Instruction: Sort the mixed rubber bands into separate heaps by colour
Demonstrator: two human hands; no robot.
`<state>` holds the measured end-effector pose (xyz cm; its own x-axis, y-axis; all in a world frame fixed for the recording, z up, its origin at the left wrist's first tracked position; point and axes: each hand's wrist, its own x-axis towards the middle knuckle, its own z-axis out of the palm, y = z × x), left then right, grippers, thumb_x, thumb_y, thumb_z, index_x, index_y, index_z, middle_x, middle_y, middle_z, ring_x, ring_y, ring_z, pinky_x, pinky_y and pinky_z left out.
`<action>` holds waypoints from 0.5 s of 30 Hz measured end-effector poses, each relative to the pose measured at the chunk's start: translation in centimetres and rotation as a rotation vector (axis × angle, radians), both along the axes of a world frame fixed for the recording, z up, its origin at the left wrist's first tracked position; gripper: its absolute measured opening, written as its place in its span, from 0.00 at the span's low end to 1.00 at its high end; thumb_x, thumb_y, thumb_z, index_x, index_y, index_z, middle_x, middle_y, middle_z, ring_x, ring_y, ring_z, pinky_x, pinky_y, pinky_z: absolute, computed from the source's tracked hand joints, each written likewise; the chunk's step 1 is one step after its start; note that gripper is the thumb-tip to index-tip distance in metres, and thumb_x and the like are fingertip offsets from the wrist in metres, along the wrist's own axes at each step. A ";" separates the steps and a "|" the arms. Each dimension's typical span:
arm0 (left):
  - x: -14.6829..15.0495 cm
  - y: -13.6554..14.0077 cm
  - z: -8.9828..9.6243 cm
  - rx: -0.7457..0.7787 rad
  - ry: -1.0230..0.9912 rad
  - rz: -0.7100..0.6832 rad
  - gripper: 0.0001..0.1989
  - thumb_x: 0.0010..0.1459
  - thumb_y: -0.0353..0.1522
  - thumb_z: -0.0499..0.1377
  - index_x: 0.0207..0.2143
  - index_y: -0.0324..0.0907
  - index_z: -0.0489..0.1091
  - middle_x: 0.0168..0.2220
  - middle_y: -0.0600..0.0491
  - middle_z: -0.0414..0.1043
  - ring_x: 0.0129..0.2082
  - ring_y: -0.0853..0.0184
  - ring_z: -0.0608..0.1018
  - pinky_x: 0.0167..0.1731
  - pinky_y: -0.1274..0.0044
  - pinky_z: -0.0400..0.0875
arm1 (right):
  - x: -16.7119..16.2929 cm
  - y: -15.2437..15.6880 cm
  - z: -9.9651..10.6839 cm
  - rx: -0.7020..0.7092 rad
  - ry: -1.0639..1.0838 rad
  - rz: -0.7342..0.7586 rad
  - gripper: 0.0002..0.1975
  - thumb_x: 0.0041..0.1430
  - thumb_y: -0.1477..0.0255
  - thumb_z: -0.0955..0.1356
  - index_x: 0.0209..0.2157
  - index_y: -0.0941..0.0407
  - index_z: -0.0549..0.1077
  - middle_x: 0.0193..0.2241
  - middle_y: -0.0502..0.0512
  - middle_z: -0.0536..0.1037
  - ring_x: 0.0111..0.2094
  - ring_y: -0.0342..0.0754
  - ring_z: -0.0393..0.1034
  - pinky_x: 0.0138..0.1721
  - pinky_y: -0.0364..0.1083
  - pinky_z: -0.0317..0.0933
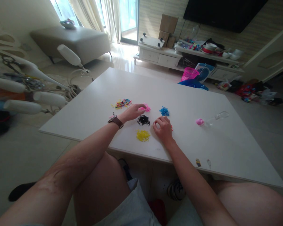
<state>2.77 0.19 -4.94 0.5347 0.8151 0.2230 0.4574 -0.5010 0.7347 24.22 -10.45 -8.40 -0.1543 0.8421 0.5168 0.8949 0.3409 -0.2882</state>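
Observation:
Small loops that look like rubber bands lie in colour piles on the white table [103,94]. My left hand [134,111], with a brown-strapped watch [116,121] at the wrist, reaches over the pink pile [146,107]; its thumb and fingers are apart at the pile's edge. Below it sit the black pile [143,120] and the yellow pile [142,135]. My right hand [163,129] rests with curled fingers just under the blue pile [164,111]. It partly hides some red-orange bands [171,127]; its fingertips' contents are hidden. Left of the pink lies a mixed-colour pile [123,103].
A pink item [199,121] and a clear tube-like object [218,117] lie to the right. A small yellow figure [198,162] and a clear little piece [209,163] are by the near edge. A white lamp [49,99] stands beyond the table's left edge.

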 end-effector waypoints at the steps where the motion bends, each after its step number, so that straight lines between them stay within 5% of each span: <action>1: -0.2 0.1 0.0 0.001 -0.014 0.011 0.17 0.61 0.36 0.57 0.49 0.41 0.78 0.51 0.47 0.80 0.50 0.59 0.79 0.55 0.71 0.69 | 0.0 0.0 0.0 0.001 0.001 -0.001 0.08 0.64 0.72 0.67 0.28 0.52 0.72 0.33 0.55 0.76 0.43 0.54 0.66 0.46 0.53 0.58; 5: -1.6 1.0 0.6 0.006 -0.054 0.141 0.16 0.58 0.34 0.58 0.47 0.42 0.79 0.52 0.47 0.79 0.51 0.60 0.78 0.55 0.70 0.69 | 0.0 0.0 0.0 0.006 0.008 -0.006 0.08 0.63 0.72 0.68 0.28 0.52 0.71 0.33 0.54 0.76 0.43 0.54 0.66 0.47 0.53 0.58; 15: -10.2 3.2 0.7 -0.111 -0.049 0.653 0.14 0.44 0.33 0.65 0.34 0.38 0.82 0.32 0.47 0.81 0.33 0.62 0.79 0.37 0.75 0.73 | 0.3 0.1 0.0 -0.006 -0.017 -0.052 0.08 0.63 0.73 0.67 0.28 0.53 0.71 0.33 0.55 0.75 0.43 0.54 0.66 0.46 0.52 0.57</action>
<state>-7.39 3.35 -4.20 -0.0851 0.9878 0.1302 0.6063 -0.0524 0.7935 24.50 -10.37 -8.41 -0.1189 0.8525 0.5090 0.9163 0.2917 -0.2744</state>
